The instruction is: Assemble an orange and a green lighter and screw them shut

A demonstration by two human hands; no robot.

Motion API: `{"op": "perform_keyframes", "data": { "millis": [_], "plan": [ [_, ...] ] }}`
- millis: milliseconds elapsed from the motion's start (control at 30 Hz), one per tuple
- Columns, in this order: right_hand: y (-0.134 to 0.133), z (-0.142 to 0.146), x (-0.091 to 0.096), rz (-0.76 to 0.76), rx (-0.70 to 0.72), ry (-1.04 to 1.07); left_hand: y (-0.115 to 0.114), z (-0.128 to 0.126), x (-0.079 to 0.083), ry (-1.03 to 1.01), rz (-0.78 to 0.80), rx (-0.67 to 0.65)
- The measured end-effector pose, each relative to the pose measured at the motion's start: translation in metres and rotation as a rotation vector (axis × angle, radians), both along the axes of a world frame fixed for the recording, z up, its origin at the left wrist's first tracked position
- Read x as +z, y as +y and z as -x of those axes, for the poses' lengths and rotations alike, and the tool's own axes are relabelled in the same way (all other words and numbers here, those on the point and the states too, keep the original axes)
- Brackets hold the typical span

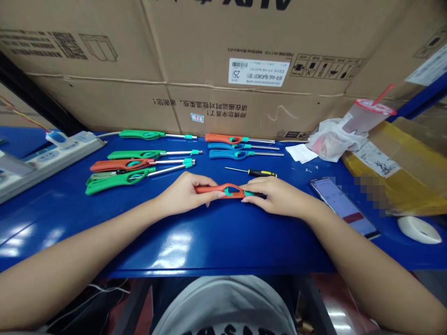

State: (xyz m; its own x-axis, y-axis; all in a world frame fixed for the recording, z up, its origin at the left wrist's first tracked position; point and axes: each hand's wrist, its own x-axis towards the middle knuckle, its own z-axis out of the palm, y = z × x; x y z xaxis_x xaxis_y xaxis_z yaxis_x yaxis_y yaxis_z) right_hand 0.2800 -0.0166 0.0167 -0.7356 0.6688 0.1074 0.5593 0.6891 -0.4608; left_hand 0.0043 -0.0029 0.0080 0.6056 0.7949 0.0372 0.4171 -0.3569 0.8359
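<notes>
Orange lighter (227, 191) crosswise, rightward-pointing

The right hand (279, 194) hides the held lighter's (209, 189) tip from me; the far carton's (195, 42) top lettering (256, 4) is cut off.

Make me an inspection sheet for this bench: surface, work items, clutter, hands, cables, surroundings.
Surface: blue tabletop, glossy, reflecting light.
Work items: orange utility lighter, held; other lighters lie behind in two groups; yellow-and-black screwdriver near the right group.
Clutter: at right, phone, white mouse-shaped object, lidded drink cup, plastic bag, tissue, yellow-wrapped package.
Left hand: around the lighter's handle.
Right hand: around its nozzle end.
Cables: at left, power strip, white cable, thin wires.
Surroundings: cardboard behind, printing upside down.
</notes>
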Motion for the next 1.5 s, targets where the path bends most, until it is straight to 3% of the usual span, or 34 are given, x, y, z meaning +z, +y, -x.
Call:
{"op": "perform_keyframes", "data": {
  "millis": [167,433,800,967,1067,1167,1300,1400,1500],
  "plan": [
    [0.004,-0.01,0.003,-0.119,-0.036,-0.055,-0.001,0.0,0.003,-0.049,0.105,0.102],
    [-0.001,-0.005,0.0,-0.279,-0.057,-0.202,-0.009,-0.007,0.004,-0.186,0.485,0.203],
    [-0.006,-0.002,-0.002,-0.432,-0.035,-0.164,-0.018,-0.01,0.004,-0.199,0.518,0.25],
    [-0.004,-0.002,-0.006,-0.43,-0.048,-0.158,-0.016,-0.01,0.003,-0.184,0.519,0.245],
    [0.0,-0.001,-0.01,-0.363,-0.063,-0.155,-0.012,-0.009,-0.001,-0.115,0.382,0.236],
    [0.005,-0.002,-0.011,-0.275,-0.075,-0.127,-0.008,-0.005,-0.004,-0.013,0.062,0.189],
    [0.007,-0.006,-0.007,-0.189,-0.097,-0.034,-0.002,0.003,-0.001,0.118,-0.357,-0.009],
    [0.006,-0.01,-0.002,-0.209,-0.116,0.022,0.005,0.009,0.002,0.201,-0.554,-0.097],
    [0.006,-0.013,0.0,-0.283,-0.146,0.032,0.01,0.013,0.001,0.219,-0.649,-0.12]
  ]
}}
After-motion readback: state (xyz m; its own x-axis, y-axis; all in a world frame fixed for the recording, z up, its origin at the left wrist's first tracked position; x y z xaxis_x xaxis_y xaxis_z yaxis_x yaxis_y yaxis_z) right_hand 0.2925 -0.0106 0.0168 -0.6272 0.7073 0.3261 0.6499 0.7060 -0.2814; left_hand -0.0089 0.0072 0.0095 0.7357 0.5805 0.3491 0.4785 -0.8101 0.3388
